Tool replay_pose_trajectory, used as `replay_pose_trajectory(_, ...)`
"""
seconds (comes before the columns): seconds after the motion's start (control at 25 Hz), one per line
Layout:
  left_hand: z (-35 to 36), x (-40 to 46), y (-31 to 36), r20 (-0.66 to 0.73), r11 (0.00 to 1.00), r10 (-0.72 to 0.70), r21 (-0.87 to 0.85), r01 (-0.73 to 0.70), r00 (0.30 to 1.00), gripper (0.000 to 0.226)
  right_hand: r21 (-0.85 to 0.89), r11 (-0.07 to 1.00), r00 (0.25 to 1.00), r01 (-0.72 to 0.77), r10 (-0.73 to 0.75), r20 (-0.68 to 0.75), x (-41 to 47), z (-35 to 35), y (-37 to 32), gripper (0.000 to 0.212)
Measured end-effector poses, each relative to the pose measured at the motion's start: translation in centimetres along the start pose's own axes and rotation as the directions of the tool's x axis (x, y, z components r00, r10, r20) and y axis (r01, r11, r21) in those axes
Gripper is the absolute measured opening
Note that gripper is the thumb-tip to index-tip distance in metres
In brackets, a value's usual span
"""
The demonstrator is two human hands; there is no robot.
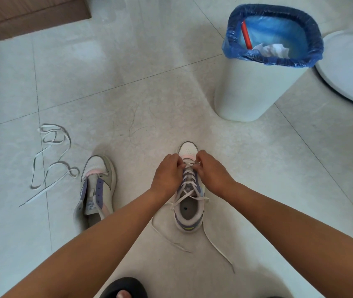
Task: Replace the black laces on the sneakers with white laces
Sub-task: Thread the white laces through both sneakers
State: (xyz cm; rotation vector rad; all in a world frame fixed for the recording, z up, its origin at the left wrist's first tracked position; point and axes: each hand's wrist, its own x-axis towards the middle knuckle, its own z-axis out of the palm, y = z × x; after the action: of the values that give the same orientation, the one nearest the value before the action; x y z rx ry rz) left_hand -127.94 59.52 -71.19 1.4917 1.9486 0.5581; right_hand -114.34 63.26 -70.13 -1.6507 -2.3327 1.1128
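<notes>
A white and purple sneaker (189,220) stands on the floor, toe pointing away from me, threaded with a white lace (189,186). My left hand (168,173) and my right hand (211,171) both pinch the lace at the lowest crossings near the toe. The lace's two loose ends trail on the tiles beside the heel. A second matching sneaker (98,188) lies to the left with no lace in it, tongue pulled out. Another white lace (51,160) lies loose in coils further left.
A white waste bin (255,87) with a blue liner stands at the back right, holding crumpled paper and a red stick. A round white lid or base (347,67) lies beside it. Cardboard (31,14) sits far left. My sandalled foot (124,290) shows at the bottom.
</notes>
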Motion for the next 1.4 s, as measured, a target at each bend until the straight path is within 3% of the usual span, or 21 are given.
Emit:
replay_pose_trajectory(0.12, -0.4, -0.4, 0.1, 0.098, 0.979, 0.136, 0.141, -0.149, 0.986, 0.015, 0.094, 0.993, 0.997, -0.077, 0.077, 0.009, -0.7, 0.5, -0.6, 0.010)
replay_pose_trajectory(0.2, -0.6, 0.0, 0.8, 0.193, 0.956, 0.074, 0.267, -0.125, 0.979, 0.021, 0.107, 0.986, 0.992, -0.125, 0.124, 0.021, -0.8, 0.6, -0.9, 0.015)
replay_pose_trajectory(0.32, -0.4, 0.9, 2.2, 0.203, 0.924, -0.052, 0.380, -0.029, 0.978, 0.019, 0.139, 0.976, 0.986, -0.166, 0.167, 0.002, -0.3, 0.3, -1.4, 0.017)
replay_pose_trajectory(0.48, -0.3, 1.4, 3.2, 0.253, 0.905, -0.120, 0.426, 0.000, 0.960, 0.019, 0.115, 0.978, 0.985, -0.173, 0.174, 0.003, -0.3, 0.3, -1.7, 0.017)
replay_pose_trajectory(0.6, -1.1, 1.3, 2.7, 0.268, 0.938, -0.084, 0.346, -0.015, 0.960, 0.016, 0.067, 0.981, 0.983, -0.183, 0.183, 0.007, -0.2, 0.2, -2.2, 0.017)
replay_pose_trajectory(0.84, -1.6, 0.3, 1.9, 0.182, 0.990, -0.036, 0.141, 0.010, 0.983, 0.026, -0.326, 0.944, 0.998, -0.056, 0.065, 0.016, 0.0, 0.9, -4.4, 0.021)
replay_pose_trajectory(1.0, -1.2, -0.4, 1.1, 0.101, 0.999, -0.002, 0.034, -0.002, 0.995, 0.021, -0.377, 0.926, 0.995, -0.001, 0.039, 0.094, 0.5, 1.2, -4.8, 0.025)
replay_pose_trajectory(1.16, -0.3, -1.5, -0.7, 0.031, 0.995, 0.078, -0.068, -0.075, 0.996, 0.007, -0.215, 0.977, 0.984, 0.011, 0.028, 0.176, 0.2, 0.1, -1.8, 0.008)
replay_pose_trajectory(1.28, 0.4, -2.6, -1.4, -0.020, 0.986, 0.093, -0.138, -0.095, 0.995, 0.006, -0.002, 0.999, 0.985, -0.033, 0.033, 0.169, -0.9, -0.3, -0.2, 0.027)
replay_pose_trajectory(1.4, 0.8, -2.1, -1.3, -0.036, 0.991, 0.051, -0.118, -0.055, 0.998, 0.009, -0.024, 0.999, 0.990, -0.045, 0.048, 0.130, -0.7, 0.3, -0.2, 0.025)
